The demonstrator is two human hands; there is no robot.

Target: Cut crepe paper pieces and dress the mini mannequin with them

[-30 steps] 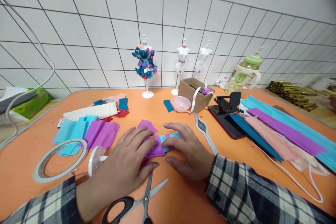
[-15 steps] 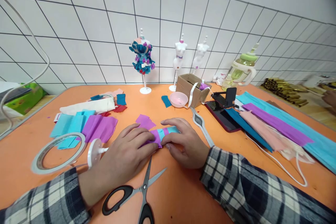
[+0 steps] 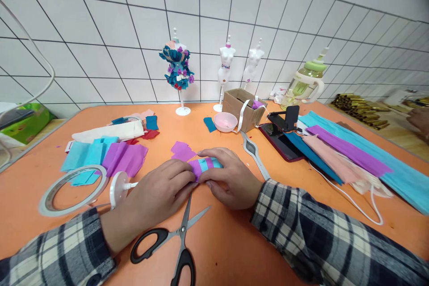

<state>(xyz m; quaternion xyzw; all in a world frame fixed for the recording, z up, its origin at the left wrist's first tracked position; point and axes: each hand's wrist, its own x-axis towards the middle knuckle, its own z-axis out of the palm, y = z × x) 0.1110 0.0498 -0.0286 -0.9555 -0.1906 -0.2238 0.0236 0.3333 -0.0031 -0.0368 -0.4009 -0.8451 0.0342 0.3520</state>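
Note:
A small dress form wrapped in purple and light blue crepe paper (image 3: 204,166) lies on its side between my hands. Its white round base (image 3: 118,190) and a bit of rod stick out left of my wrist. My left hand (image 3: 166,185) is closed over the purple-covered part. With fingers bent, my right hand (image 3: 231,181) grips the blue-striped end. Most of the form is hidden under my hands. Scissors (image 3: 182,230) with black handles lie spread just in front, tips near my left fingers. Behind my fingers is a loose purple paper scrap (image 3: 182,151).
A tape roll (image 3: 47,201) and folded crepe paper (image 3: 125,158) lie left. At the back stand a decorated dress form (image 3: 177,69), two white forms (image 3: 226,60), a pink bowl (image 3: 225,122) and a cardboard box (image 3: 246,120). Right are a phone (image 3: 281,143), paper strips (image 3: 351,149) and a bottle (image 3: 306,82).
The camera view has shifted slightly. My left fingers have drawn in closer together around the wrapped form, and my right hand has edged nearer to them.

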